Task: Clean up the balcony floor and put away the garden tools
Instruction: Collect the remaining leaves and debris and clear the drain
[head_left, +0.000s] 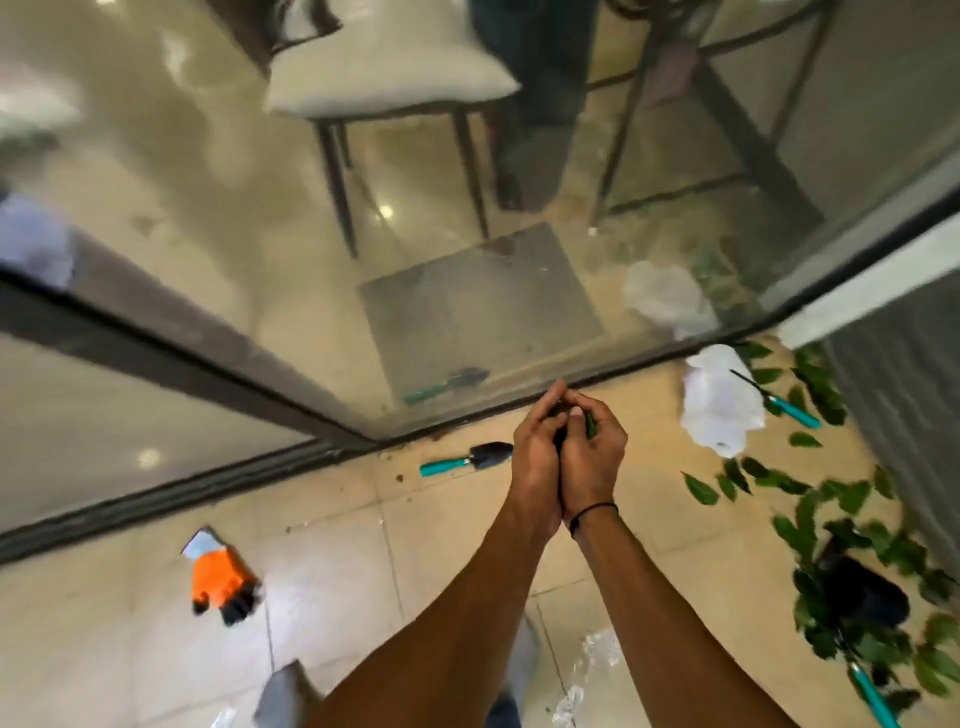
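Note:
My left hand (537, 457) and my right hand (592, 457) are cupped together above the tiled balcony floor (337, 587), holding dark green leaves between them. A trowel with a teal handle (465, 459) lies on the tiles just left of my hands, by the door track. An orange and black glove (221, 579) lies at the lower left. Loose green leaves (779, 483) are scattered at the right. Two more teal-handled tools lie there, one (787, 404) beside a white plastic bag (719, 400), the other (872, 696) at the bottom right.
A glass sliding door (208, 291) with a dark frame runs across the view; a chair and table legs show behind it. A dark pot (857, 592) with leaves lies at the right. Clear plastic scraps (592, 670) lie near my feet. A grey wall (904, 384) stands at the right.

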